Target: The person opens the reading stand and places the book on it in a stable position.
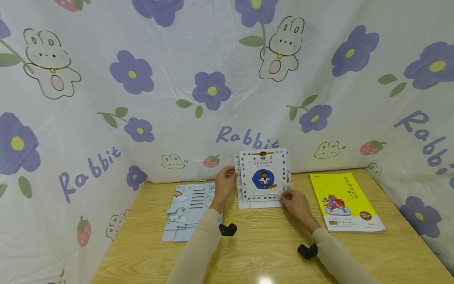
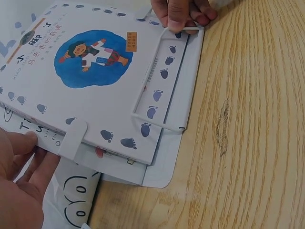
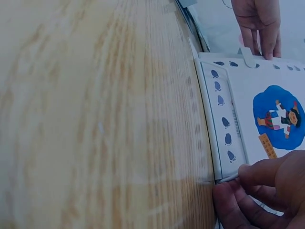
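A white picture book (image 1: 264, 177) with a blue round picture and footprints along its border leans upright on a white book stand (image 1: 244, 205). Side clips and a white wire page holder (image 2: 193, 81) lie over its cover. At the stand's left side, my left hand (image 1: 225, 183) grips the edge between thumb and fingers, close to one clip (image 2: 74, 138). My right hand (image 1: 296, 203) pinches the lower right corner, thumb at the wire holder's end and fingers below, as the right wrist view shows. Part of the stand's back plate is hidden by the book.
Left of the book stand, a second, pale blue stand (image 1: 184, 213) with unicorns and slots lies on the wooden table (image 1: 262, 252), partly behind my left forearm. A yellow book (image 1: 345, 197) lies at the right. A rabbit-patterned curtain (image 1: 170, 126) hangs behind the table.
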The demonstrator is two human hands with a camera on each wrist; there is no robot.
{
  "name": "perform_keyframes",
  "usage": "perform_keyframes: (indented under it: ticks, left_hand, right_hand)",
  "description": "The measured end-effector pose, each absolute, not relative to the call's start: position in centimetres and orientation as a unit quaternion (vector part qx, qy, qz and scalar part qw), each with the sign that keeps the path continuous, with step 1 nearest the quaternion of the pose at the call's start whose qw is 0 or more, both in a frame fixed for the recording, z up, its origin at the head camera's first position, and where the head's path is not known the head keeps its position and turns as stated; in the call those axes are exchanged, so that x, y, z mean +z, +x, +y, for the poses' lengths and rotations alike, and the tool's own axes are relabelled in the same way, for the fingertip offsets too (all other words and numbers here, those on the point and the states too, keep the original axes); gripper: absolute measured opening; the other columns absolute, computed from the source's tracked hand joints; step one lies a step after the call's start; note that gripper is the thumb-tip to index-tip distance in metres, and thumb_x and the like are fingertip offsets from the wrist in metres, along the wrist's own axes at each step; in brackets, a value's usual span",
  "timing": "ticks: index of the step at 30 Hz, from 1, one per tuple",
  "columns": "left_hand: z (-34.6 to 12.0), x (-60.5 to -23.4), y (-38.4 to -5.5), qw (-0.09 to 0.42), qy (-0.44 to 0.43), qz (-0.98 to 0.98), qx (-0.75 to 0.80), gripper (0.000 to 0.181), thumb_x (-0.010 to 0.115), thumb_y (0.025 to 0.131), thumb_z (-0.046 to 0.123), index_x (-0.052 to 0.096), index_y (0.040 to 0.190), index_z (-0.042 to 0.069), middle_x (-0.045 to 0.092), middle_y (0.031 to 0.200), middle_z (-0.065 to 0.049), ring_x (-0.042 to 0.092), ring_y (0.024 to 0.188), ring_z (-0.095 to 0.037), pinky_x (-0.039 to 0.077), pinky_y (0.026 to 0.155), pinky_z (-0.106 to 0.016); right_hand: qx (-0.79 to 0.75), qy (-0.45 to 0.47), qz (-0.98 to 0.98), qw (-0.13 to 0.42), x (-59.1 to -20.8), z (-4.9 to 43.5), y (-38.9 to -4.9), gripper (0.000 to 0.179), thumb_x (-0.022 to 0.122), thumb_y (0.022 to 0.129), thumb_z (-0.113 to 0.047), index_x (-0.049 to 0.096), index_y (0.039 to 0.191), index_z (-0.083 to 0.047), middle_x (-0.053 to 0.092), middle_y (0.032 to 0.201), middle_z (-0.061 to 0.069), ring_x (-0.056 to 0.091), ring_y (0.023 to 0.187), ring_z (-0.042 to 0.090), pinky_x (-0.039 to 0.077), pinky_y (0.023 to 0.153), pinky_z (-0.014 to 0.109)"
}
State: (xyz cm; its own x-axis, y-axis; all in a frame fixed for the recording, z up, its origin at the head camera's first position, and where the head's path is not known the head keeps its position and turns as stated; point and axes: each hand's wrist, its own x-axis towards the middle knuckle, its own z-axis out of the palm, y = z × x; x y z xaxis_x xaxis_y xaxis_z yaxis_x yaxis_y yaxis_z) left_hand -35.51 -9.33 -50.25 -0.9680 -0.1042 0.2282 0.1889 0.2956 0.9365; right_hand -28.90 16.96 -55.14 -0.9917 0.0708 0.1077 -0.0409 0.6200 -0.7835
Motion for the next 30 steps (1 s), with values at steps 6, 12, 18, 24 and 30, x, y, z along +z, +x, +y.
perform_keyframes:
  ticks: [6, 12, 18, 24, 30]
  left_hand:
    - [-9.5, -50.2, -35.8, 0.118, -0.028, -0.8, -0.588, 0.02, 0.069, 0.102, 0.004, 0.074, 0.122, 0.001, 0.074, 0.114, -0.019, 0.073, 0.108, -0.032, 0.064, 0.089, -0.036]
    - [-10.0, -50.6, -36.0, 0.105, -0.027, -0.8, -0.591, 0.019, 0.069, 0.102, 0.004, 0.074, 0.12, -0.001, 0.074, 0.114, -0.02, 0.073, 0.106, -0.03, 0.064, 0.09, -0.033]
    - [-10.6, -50.4, -35.5, 0.074, -0.032, -0.777, -0.624, 0.019, 0.066, 0.104, 0.004, 0.073, 0.121, -0.001, 0.072, 0.117, -0.021, 0.072, 0.106, -0.033, 0.064, 0.096, -0.043]
    - [-11.6, -50.1, -35.0, 0.065, -0.046, -0.753, -0.653, 0.021, 0.063, 0.107, 0.004, 0.07, 0.122, -0.008, 0.072, 0.118, -0.029, 0.073, 0.11, -0.044, 0.063, 0.097, -0.051]
    - [-13.0, -50.1, -34.0, 0.069, -0.046, -0.761, -0.643, 0.022, 0.065, 0.107, 0.01, 0.067, 0.123, -0.005, 0.073, 0.111, -0.026, 0.074, 0.102, -0.044, 0.067, 0.083, -0.039]
  right_hand:
    - [0.438, -0.008, -0.896, 0.068, -55.1, 16.8, -28.8, 0.012, 0.072, 0.1, -0.01, 0.072, 0.098, 0.001, 0.07, 0.077, 0.008, 0.058, 0.061, 0.013, 0.047, 0.055, 0.024]
    - [0.444, -0.008, -0.894, 0.067, -55.3, 16.8, -28.7, 0.012, 0.071, 0.1, -0.009, 0.071, 0.1, 0.002, 0.071, 0.083, 0.011, 0.059, 0.064, 0.013, 0.048, 0.056, 0.024]
    - [0.448, -0.007, -0.888, 0.101, -55.3, 16.6, -28.5, 0.012, 0.071, 0.099, -0.008, 0.069, 0.104, 0.003, 0.073, 0.094, 0.017, 0.063, 0.072, 0.017, 0.049, 0.058, 0.021]
    - [0.462, -0.002, -0.879, 0.118, -54.2, 15.7, -28.0, 0.011, 0.072, 0.098, -0.009, 0.07, 0.102, 0.002, 0.073, 0.094, 0.017, 0.064, 0.08, 0.02, 0.05, 0.062, 0.021]
    - [0.502, 0.029, -0.861, 0.082, -52.9, 14.2, -27.3, 0.008, 0.072, 0.1, -0.007, 0.072, 0.101, 0.001, 0.074, 0.088, 0.019, 0.067, 0.069, 0.023, 0.053, 0.057, 0.02]
